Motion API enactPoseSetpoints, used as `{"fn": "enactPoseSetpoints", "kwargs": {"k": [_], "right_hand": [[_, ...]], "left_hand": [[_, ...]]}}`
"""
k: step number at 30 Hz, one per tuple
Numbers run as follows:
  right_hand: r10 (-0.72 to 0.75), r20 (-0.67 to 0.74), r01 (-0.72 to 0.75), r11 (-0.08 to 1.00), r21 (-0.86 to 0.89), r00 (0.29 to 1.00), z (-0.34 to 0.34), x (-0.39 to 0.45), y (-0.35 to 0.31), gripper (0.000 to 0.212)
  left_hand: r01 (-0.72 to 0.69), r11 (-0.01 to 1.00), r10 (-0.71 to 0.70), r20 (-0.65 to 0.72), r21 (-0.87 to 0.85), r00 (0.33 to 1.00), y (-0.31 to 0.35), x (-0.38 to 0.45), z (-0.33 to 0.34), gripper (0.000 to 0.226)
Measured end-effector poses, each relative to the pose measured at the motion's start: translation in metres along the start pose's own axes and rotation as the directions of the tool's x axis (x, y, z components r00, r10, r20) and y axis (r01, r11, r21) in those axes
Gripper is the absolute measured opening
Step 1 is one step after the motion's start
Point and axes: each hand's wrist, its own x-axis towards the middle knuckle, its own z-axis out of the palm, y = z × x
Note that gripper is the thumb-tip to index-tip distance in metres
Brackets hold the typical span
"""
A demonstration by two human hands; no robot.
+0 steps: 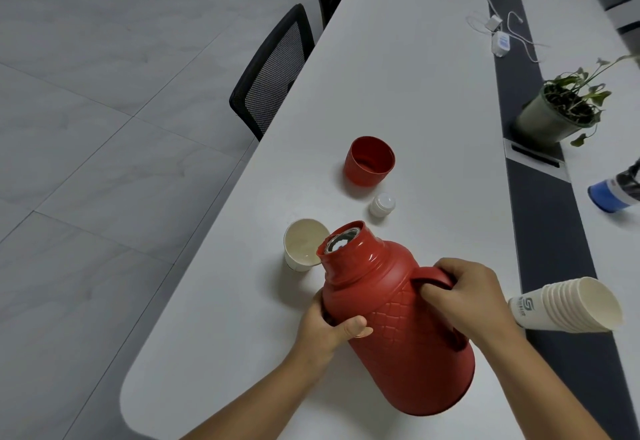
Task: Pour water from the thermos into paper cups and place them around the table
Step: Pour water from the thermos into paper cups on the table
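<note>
Red thermos [398, 322], quilted pattern on the body, tilted with its open mouth over the rim of a paper cup [304, 244] standing near the table's left edge. Right hand [474, 296] clenched round the handle; left hand [332, 330] grasping the body below the shoulder, thumb on top. Just beyond: red cap [369, 160] (mouth up) and small white stopper [381, 204]. To the right, stack of paper cups [568, 304] lying on its side. Long white table [398, 76] with dark centre strip, potted plant [561, 110], cables far back. Two black mesh chairs [273, 69] along the left side, grey tiled floor [104, 128].
</note>
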Motion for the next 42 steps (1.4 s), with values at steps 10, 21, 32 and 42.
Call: {"fn": "enactPoseSetpoints", "kwargs": {"k": [10,21,32,42], "right_hand": [[0.016,0.022,-0.017,1.000,0.005,1.000,0.000,0.000,0.001,0.008],[0.007,0.012,-0.007,1.000,-0.014,1.000,0.001,0.000,-0.001,0.008],[-0.023,-0.029,0.023,1.000,0.015,0.999,0.001,-0.001,0.000,0.008],[0.052,-0.045,-0.040,0.971,0.235,0.998,0.001,-0.008,0.014,0.017]], "left_hand": [[-0.006,1.000,0.006,0.003,-0.021,1.000,0.001,-0.001,0.002,0.088],[0.000,1.000,0.000,-0.022,0.007,1.000,-0.001,-0.003,0.001,0.049],[-0.007,1.000,0.007,0.008,0.030,1.000,0.005,-0.001,0.001,0.103],[-0.080,0.986,0.082,-0.004,0.144,0.997,0.021,0.000,0.003,0.100]]}}
